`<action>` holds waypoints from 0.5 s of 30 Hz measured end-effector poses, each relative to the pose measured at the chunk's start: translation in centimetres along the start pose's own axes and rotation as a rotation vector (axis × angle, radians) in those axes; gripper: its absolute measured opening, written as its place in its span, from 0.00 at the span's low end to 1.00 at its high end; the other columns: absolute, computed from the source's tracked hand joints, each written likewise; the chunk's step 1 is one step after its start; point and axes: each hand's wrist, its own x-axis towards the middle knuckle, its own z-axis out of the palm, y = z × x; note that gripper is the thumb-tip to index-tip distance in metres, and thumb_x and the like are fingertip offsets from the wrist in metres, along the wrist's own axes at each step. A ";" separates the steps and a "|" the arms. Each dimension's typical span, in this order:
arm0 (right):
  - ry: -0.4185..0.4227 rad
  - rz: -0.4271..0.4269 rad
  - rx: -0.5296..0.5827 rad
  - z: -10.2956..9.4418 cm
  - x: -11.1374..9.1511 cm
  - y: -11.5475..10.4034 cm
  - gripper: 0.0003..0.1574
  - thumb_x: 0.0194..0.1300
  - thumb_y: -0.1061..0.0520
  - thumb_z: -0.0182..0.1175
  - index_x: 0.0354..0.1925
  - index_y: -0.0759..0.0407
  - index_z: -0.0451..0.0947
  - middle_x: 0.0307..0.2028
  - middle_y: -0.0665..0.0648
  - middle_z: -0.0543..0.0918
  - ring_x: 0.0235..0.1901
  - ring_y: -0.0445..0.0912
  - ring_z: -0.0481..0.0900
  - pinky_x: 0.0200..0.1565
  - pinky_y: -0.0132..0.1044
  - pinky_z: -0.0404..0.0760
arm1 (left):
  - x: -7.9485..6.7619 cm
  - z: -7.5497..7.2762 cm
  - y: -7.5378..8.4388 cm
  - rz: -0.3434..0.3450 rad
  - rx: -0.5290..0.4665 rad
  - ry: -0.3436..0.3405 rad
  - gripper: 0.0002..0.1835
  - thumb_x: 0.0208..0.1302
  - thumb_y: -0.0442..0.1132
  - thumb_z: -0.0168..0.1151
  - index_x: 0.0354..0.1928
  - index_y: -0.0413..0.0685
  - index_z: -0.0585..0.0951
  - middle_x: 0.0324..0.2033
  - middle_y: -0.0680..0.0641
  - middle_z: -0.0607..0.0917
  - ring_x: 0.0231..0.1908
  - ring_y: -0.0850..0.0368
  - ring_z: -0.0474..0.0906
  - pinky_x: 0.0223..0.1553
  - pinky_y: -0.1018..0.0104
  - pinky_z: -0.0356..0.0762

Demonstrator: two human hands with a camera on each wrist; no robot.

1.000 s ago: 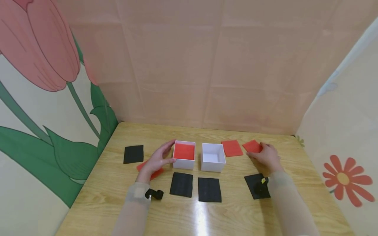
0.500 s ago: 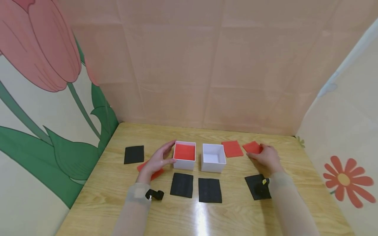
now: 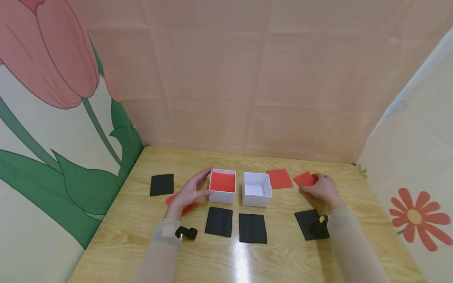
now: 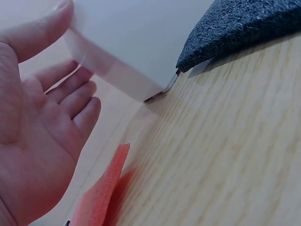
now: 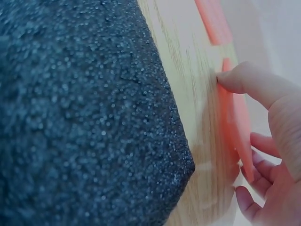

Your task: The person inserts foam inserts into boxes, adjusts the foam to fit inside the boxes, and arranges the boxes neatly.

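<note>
Two white boxes stand side by side mid-table. Inside the left white box (image 3: 221, 196) lies a red foam square (image 3: 222, 182); the right white box (image 3: 256, 200) has a bare floor. My left hand (image 3: 189, 193) rests at the left box's left side. Its thumb touches the near edge in the left wrist view, with the fingers loosely extended along the side. My right hand (image 3: 325, 188) pinches another red foam square (image 5: 237, 122) at the right, thumb on one side and fingers on the other. That piece looks tilted in the right wrist view.
A red square (image 3: 280, 179) lies behind the right box; another red square (image 3: 190, 208) is partly under my left hand. Black foam squares lie at the left (image 3: 162, 184), in front of the boxes (image 3: 218, 222) (image 3: 253, 228), and near my right wrist (image 3: 308, 224).
Almost nothing differs. The head view has shifted slightly, and my right hand with the red foam square appears a touch farther right. My left hand stays at the left box.
</note>
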 end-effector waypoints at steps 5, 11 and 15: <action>-0.010 0.000 0.007 0.0 0.0 0.4 0.76 0.60 0.26 0.72 0.78 0.78 0.52 0.70 0.85 0.60 0.63 0.77 0.63 0.64 0.74 0.71 | 0.0 0.0 -0.1 -0.010 -0.004 -0.001 0.49 0.66 0.36 0.77 0.85 0.48 0.60 0.83 0.49 0.61 0.82 0.49 0.55 0.80 0.51 0.56; -0.024 -0.014 0.048 0.1 -0.3 0.5 0.76 0.63 0.25 0.70 0.80 0.77 0.49 0.72 0.86 0.56 0.63 0.76 0.65 0.65 0.74 0.70 | 0.1 0.0 -0.2 -0.007 0.000 -0.004 0.49 0.66 0.36 0.77 0.84 0.45 0.60 0.83 0.46 0.61 0.82 0.46 0.54 0.80 0.48 0.54; -0.004 -0.029 0.065 0.2 -0.9 0.2 0.72 0.65 0.28 0.69 0.80 0.75 0.51 0.72 0.85 0.56 0.63 0.76 0.65 0.65 0.74 0.71 | 0.1 0.0 -0.2 -0.018 0.006 0.000 0.50 0.66 0.37 0.77 0.85 0.48 0.60 0.83 0.49 0.61 0.82 0.48 0.55 0.80 0.51 0.55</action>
